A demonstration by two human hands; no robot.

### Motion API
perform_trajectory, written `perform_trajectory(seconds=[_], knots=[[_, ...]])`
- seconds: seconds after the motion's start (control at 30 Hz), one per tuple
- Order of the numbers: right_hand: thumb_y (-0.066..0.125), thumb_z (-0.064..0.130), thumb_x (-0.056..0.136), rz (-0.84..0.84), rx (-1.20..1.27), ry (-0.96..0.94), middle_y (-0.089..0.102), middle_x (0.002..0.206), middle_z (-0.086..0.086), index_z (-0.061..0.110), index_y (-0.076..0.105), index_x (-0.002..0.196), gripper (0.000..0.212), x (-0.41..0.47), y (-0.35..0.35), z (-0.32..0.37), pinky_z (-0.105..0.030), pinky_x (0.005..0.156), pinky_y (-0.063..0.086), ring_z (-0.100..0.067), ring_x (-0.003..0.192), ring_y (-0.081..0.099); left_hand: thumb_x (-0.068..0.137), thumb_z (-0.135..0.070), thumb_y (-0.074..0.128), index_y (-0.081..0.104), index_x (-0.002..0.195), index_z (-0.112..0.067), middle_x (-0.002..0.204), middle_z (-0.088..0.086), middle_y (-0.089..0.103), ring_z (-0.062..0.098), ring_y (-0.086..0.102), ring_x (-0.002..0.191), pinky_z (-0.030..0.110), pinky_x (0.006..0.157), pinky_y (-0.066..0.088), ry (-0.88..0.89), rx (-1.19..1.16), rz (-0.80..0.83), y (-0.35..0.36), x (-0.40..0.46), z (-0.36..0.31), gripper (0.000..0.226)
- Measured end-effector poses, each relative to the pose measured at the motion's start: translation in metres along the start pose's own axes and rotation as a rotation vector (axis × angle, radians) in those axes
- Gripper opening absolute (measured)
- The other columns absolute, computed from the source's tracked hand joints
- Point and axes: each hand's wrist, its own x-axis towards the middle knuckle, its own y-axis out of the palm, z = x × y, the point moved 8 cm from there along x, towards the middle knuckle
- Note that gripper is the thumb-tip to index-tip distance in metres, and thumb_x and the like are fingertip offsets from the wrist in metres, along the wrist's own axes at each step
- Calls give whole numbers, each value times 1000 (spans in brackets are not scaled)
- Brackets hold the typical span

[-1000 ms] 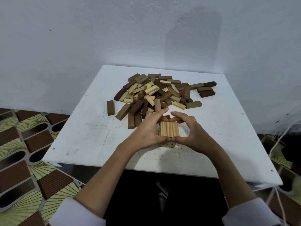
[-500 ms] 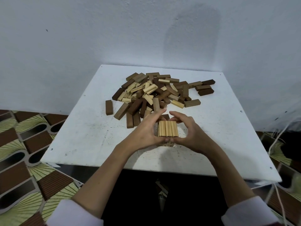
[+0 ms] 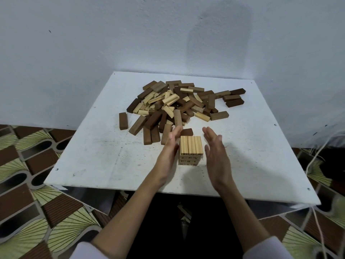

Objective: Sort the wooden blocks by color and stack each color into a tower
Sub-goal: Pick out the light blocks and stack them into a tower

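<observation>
Fingers straight and released on both sides: the left hand point(image 3: 169, 148) sits flat just beside the pale tower point(image 3: 190, 152), the right hand point(image 3: 214, 148) a little apart. The tower stands on the white table point(image 3: 97, 152), mixed block pile point(image 3: 179, 107) just behind.

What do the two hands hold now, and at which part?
Nothing. Left hand and right hand are open, flanking the light tower.

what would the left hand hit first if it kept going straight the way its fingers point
Probably the dark block lying just past the left hand fingertips, at the near edge of the pile; depth is unclear, so it might pass above.
</observation>
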Motion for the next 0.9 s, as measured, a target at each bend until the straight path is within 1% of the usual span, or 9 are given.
perform_trajectory(seconds=[0.1, 0.17, 0.27, 0.37, 0.43, 0.53, 0.63, 0.8, 0.9], knots=[[12, 58, 92, -41, 66, 31, 30, 148, 14, 34, 29, 142, 58, -8, 8, -14, -14, 101, 22, 2, 132, 28, 69, -76, 28, 26, 147, -24, 145, -17, 33, 6, 25, 139, -3, 85, 31, 9, -87, -33, 6, -2, 9, 94], [11, 55, 95, -27, 78, 25, 36, 143, 14, 32, 28, 143, 56, -10, 12, -22, -11, 96, 27, 10, 123, 36, 65, -85, 37, 29, 145, -26, 130, -28, 49, -2, 44, 127, 2, 82, 42, 66, -155, -37, 7, 0, 13, 100], [14, 58, 91, -3, 39, -5, 35, 143, 16, 29, 24, 146, 62, -11, 15, -24, -5, 96, 31, 13, 126, 35, 60, -87, 50, 26, 148, -25, 128, -25, 53, -6, 51, 118, 13, 87, 46, 99, -177, -51, 4, 0, 20, 109], [17, 65, 86, 3, 31, -35, 27, 151, 11, 28, 20, 148, 72, -14, 16, -23, -9, 102, 28, 3, 136, 25, 84, -70, 42, 16, 150, -25, 137, -24, 45, -3, 42, 128, 13, 94, 42, 111, -126, -64, 5, -3, 22, 84], [17, 67, 85, 13, 29, -50, 27, 151, 10, 28, 20, 148, 74, -15, 17, -21, -4, 99, 30, 3, 136, 26, 93, -53, 28, 12, 151, -26, 150, -15, 31, 1, 32, 137, 18, 105, 37, 131, -100, -75, 4, -4, 23, 66], [20, 78, 79, 29, 15, -62, 26, 151, 10, 29, 19, 148, 85, -15, 18, -20, -2, 98, 30, 2, 136, 26, 86, -66, 39, 10, 151, -30, 157, -5, 18, 7, 23, 142, 30, 115, 26, 129, -103, -49, 8, -6, 20, 79], [21, 82, 76, 32, 6, -60, 26, 151, 10, 31, 18, 148, 89, -14, 19, -21, -3, 99, 28, 1, 137, 25, 78, -73, 46, 10, 151, -32, 157, -3, 20, 9, 25, 142, 25, 113, 29, 122, -111, -21, 11, -4, 23, 91], [20, 78, 78, 34, 9, -52, 25, 152, 10, 33, 18, 148, 83, -14, 19, -21, 2, 95, 27, 1, 138, 23, 94, -45, 26, 10, 151, -29, 157, -2, 20, 8, 25, 141, 24, 113, 29, 122, -128, -21, 11, -1, 29, 61], [19, 77, 79, 38, 9, -50, 23, 154, 10, 32, 17, 148, 83, -14, 19, -21, 3, 97, 24, 0, 139, 21, 93, -39, 22, 8, 151, -27, 157, -1, 20, 9, 25, 141, 25, 113, 28, 123, -123, -10, 11, -2, 28, 60]])
